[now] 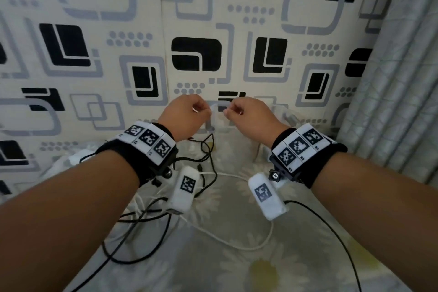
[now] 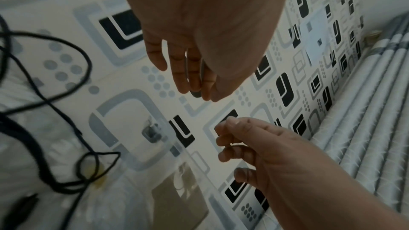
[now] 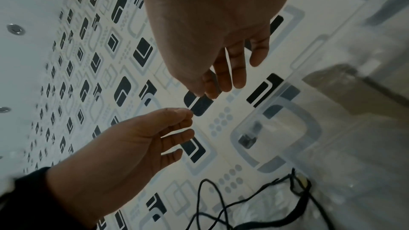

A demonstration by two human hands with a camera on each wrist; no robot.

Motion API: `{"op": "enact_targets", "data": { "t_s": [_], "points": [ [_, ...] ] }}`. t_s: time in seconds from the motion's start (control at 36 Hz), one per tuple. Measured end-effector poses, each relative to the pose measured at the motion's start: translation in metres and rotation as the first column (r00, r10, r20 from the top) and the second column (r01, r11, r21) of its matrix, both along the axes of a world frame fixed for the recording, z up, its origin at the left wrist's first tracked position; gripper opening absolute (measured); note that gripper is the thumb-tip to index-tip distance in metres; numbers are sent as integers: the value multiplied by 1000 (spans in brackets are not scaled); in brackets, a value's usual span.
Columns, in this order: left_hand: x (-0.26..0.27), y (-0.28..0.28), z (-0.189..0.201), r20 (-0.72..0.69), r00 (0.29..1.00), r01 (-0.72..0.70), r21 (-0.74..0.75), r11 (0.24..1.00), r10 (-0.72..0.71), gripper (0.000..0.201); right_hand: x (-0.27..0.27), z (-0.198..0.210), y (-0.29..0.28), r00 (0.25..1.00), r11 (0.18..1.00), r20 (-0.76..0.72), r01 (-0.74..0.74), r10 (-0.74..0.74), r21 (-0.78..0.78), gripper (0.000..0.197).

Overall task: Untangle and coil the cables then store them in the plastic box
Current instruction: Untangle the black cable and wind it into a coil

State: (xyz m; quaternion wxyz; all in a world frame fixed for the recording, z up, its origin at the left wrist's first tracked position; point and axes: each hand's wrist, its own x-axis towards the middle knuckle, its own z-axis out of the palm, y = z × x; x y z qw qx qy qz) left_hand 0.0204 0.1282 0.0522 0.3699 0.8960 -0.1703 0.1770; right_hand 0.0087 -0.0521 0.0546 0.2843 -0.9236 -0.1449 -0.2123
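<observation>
Nearest the head camera, the person's two bare forearms reach forward over a bedsheet [image 1: 237,268] printed with daisies; each wrist wears a black band with square black-and-white markers and a white camera pod hanging beneath; under and between the forearms a white cable [image 1: 227,242] curves across the sheet, tangled with loops of black cable [image 1: 132,218] that spread to the left and run up toward the hands; a separate black lead [image 1: 336,242] trails off to the right from the right pod.

Farther on, the left hand [image 1: 187,114] and the right hand [image 1: 248,116] are raised side by side, close but apart, above the cables; in each, the thumb and forefinger tips are brought together while the other fingers hang loosely curved and slightly spread; whether anything thin is pinched between those tips cannot be told, though the wrist views show no cable in either hand.

Just beyond and below the hands stands the clear plastic box [image 1: 286,116], against the wall, with a small dark object [image 3: 247,139] on its floor; behind it rises the patterned wall [image 1: 213,31], and a grey quilted curtain [image 1: 403,102] hangs at the right.
</observation>
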Motion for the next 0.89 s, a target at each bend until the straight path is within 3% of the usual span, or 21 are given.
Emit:
{"op": "enact_targets", "data": {
  "t_s": [0.25, 0.47, 0.67, 0.89],
  "points": [
    [-19, 52, -12, -135, 989, -45, 64, 997, 53, 18, -11, -13, 44, 990, 999, -140, -37, 32, -36, 24],
    [-29, 82, -28, -307, 951, 5, 147, 989, 40, 21, -17, -30, 62, 951, 993, -301, -97, 71, -72, 19],
    [-46, 103, -41, -476, 879, 86, 185, 979, 13, 22, -26, -41, 70, 849, 942, -518, -250, 102, -225, 6],
    [-61, 113, -50, -445, 895, 123, 194, 973, -25, 11, -36, -54, 81, 792, 883, -601, -352, 105, -311, 19]
  ]
}}
